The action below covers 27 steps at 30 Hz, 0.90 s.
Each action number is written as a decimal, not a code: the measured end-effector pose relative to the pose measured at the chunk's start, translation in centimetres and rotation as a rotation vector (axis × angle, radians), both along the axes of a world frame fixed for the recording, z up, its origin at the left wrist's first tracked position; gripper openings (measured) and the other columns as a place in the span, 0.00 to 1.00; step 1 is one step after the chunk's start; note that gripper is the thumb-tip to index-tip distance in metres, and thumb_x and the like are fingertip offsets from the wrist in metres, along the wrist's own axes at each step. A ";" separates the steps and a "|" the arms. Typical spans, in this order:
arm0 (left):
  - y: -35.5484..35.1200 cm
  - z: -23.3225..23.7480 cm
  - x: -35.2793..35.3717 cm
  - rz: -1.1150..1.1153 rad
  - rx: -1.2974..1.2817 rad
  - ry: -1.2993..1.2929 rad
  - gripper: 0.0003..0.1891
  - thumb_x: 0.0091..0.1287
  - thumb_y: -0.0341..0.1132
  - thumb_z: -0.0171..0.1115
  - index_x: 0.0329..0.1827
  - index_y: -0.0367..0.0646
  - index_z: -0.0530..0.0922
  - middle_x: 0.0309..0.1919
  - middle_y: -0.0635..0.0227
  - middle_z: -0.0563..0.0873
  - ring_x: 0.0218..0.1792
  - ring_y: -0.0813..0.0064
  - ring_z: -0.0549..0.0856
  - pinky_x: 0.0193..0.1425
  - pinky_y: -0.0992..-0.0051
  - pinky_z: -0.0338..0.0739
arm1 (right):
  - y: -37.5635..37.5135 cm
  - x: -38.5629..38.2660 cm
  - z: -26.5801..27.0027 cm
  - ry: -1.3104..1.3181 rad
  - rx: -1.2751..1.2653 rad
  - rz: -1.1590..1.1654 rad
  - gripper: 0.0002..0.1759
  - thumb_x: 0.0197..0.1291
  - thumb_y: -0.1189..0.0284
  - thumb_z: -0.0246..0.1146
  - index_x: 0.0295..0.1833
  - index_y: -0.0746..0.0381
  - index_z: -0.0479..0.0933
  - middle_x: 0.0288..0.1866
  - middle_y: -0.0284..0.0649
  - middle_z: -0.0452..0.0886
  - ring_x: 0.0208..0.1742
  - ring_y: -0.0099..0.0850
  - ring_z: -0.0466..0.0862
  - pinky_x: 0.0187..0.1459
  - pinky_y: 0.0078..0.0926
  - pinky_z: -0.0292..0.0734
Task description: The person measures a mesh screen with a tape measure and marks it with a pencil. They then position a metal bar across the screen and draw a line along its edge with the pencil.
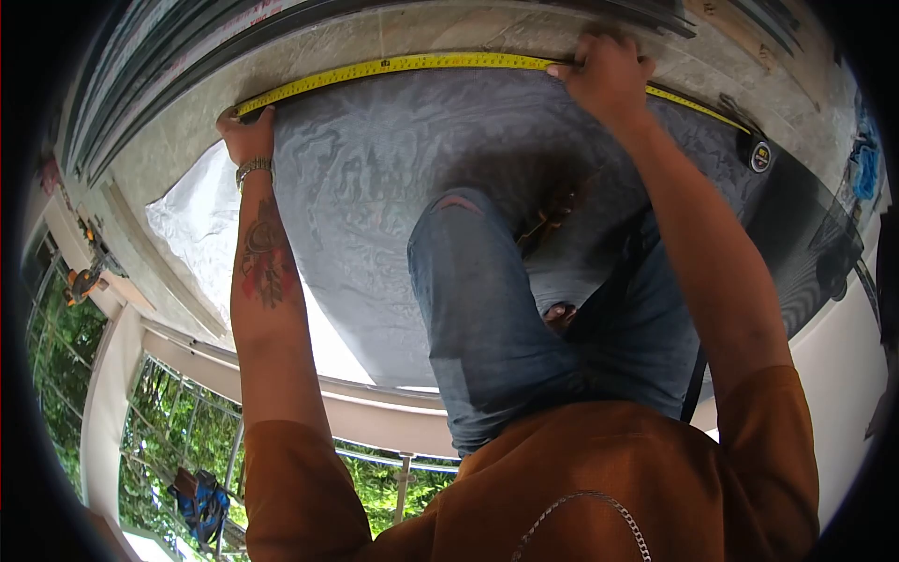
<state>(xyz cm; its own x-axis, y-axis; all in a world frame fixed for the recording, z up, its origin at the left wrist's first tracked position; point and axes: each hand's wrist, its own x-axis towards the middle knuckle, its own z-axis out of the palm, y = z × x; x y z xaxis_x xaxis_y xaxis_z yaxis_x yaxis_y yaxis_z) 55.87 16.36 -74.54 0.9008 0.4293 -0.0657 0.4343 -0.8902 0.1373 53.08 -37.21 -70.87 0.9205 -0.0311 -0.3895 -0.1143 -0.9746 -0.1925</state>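
Note:
A yellow tape measure (412,64) is stretched along the upper edge of a dark mesh sheet (356,225). At the tape's left end, my left hand (247,139) is closed, with thumb and fingers pinching it. My right hand (604,80) grips the blade farther right, its thumb at the lower edge and its fingers bent over the far side. Beyond that hand the blade runs on to the round tape case (760,155), which rests by the sheet's right part. My knees are over the mesh, and one wrist wears a metal watch (254,169).
Long dark metal profiles (187,70) lie beyond the sheet on the tiled floor (449,33). A power tool with orange parts (84,281) is at the far left. Blue material (863,169) lies at the far right. A railing and greenery (169,421) are behind me.

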 end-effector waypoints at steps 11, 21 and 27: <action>-1.9 1.2 -1.2 0.032 0.007 -0.033 0.38 0.55 0.45 0.77 0.67 0.40 0.72 0.57 0.49 0.84 0.56 0.49 0.86 0.61 0.56 0.80 | 0.3 -0.4 -0.9 -0.126 -0.072 0.044 0.23 0.55 0.49 0.75 0.42 0.57 0.82 0.47 0.36 0.85 0.60 0.44 0.78 0.59 0.70 0.65; -21.6 7.5 -4.2 -0.278 -0.764 -0.271 0.11 0.79 0.35 0.58 0.50 0.37 0.85 0.37 0.60 0.91 0.37 0.71 0.89 0.47 0.72 0.82 | 0.4 0.0 -0.4 -0.062 -0.064 0.043 0.24 0.56 0.49 0.74 0.43 0.58 0.83 0.47 0.36 0.84 0.60 0.43 0.78 0.57 0.64 0.66; -30.6 3.6 -4.0 -0.255 -1.366 -0.045 0.05 0.72 0.27 0.63 0.46 0.37 0.84 0.38 0.67 0.90 0.38 0.78 0.87 0.45 0.77 0.82 | 0.4 0.0 -0.3 -0.057 -0.056 0.056 0.23 0.56 0.49 0.74 0.40 0.59 0.83 0.45 0.37 0.84 0.59 0.44 0.78 0.56 0.62 0.66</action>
